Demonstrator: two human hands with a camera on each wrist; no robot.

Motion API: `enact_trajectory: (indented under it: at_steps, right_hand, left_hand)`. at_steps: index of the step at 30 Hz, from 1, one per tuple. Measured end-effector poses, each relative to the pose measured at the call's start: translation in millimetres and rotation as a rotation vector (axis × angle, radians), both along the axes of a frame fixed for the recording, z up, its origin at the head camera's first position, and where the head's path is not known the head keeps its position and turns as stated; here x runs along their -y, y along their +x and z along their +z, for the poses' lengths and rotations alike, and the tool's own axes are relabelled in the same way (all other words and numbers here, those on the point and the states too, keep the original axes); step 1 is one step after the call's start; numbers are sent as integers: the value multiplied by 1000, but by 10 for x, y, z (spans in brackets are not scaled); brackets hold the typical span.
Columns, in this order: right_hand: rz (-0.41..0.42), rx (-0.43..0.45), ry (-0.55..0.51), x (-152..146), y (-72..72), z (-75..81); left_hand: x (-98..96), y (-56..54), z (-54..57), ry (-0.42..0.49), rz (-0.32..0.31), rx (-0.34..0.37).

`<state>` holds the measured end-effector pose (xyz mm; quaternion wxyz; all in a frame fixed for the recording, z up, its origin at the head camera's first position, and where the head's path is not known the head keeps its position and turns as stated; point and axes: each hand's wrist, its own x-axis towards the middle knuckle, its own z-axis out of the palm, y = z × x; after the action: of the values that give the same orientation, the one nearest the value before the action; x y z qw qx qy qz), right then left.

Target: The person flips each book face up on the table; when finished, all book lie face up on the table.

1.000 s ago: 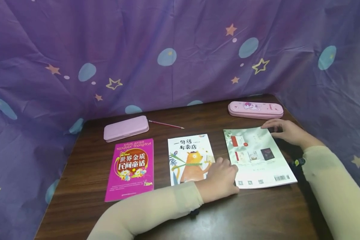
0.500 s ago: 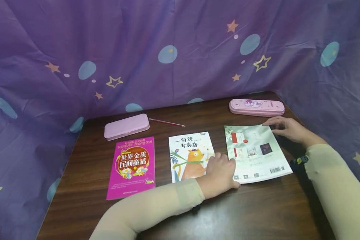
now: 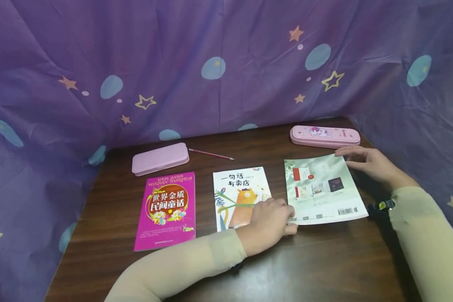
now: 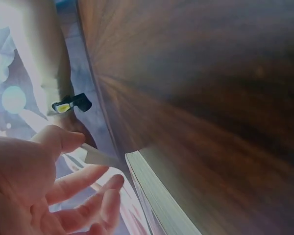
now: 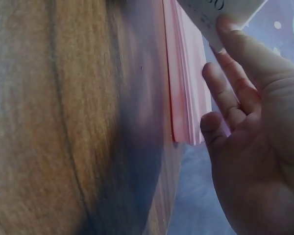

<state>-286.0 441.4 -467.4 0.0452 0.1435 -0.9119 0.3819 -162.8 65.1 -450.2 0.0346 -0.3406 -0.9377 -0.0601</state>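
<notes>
A thin pale-green magazine (image 3: 324, 188), back cover up with a barcode, is at the right of the table, its near edge a little raised. My right hand (image 3: 370, 163) pinches its far right corner; in the right wrist view the thumb (image 5: 245, 49) lies on the white corner, index finger behind. At its near left corner is my left hand (image 3: 268, 224), thumb and index finger around the corner. The left wrist view shows that pale corner (image 4: 98, 156) between them. Under the left wrist lies a white picture book (image 3: 238, 197) with an orange bear, partly hidden.
A magenta storybook (image 3: 167, 235) lies at the left. Behind it are a plain pink pencil case (image 3: 160, 159) and a red pencil (image 3: 211, 154). Another pink pencil case (image 3: 324, 136), with a rabbit, sits behind the right hand. A purple star-print cloth (image 3: 173, 50) hangs around the table.
The magazine's near edge has shifted away from me and slightly left, with both hands still at its corners. My left hand has moved slightly left. The other things stay put.
</notes>
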Motion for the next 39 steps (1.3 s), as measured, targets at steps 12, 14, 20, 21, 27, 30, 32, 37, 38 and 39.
enact_trajectory:
  at_steps: [12, 14, 20, 21, 27, 30, 32, 37, 38, 39]
  right_hand:
    - [-47, 72, -310, 52, 13, 149]
    - [-51, 60, -389, 68, 8, 173]
    - [-113, -45, -455, 109, -37, 239]
    - [-128, -64, -431, 116, -49, 261]
    - [-139, -114, -371, 200, -118, 424]
    - [-127, -117, -393, 224, -124, 478]
    - [-120, -115, -421, 229, -125, 499]
    - [-127, -93, -410, 249, -119, 525]
    - [-134, -84, -375, 260, -118, 526]
    - [-146, -71, -329, 274, -114, 526]
  left_hand:
    - [171, 25, 22, 239, 15, -3]
    - [198, 27, 32, 296, 15, -29]
    - [270, 17, 25, 540, -26, -178]
    - [277, 11, 24, 571, -33, -206]
    - [299, -25, 31, 620, -61, -330]
    - [303, -31, 30, 631, -73, -346]
    - [302, -32, 35, 642, -79, -354]
    - [293, -34, 52, 640, -80, -335]
    - [292, -33, 53, 637, -81, -315]
    - [291, -31, 51, 631, -80, -291]
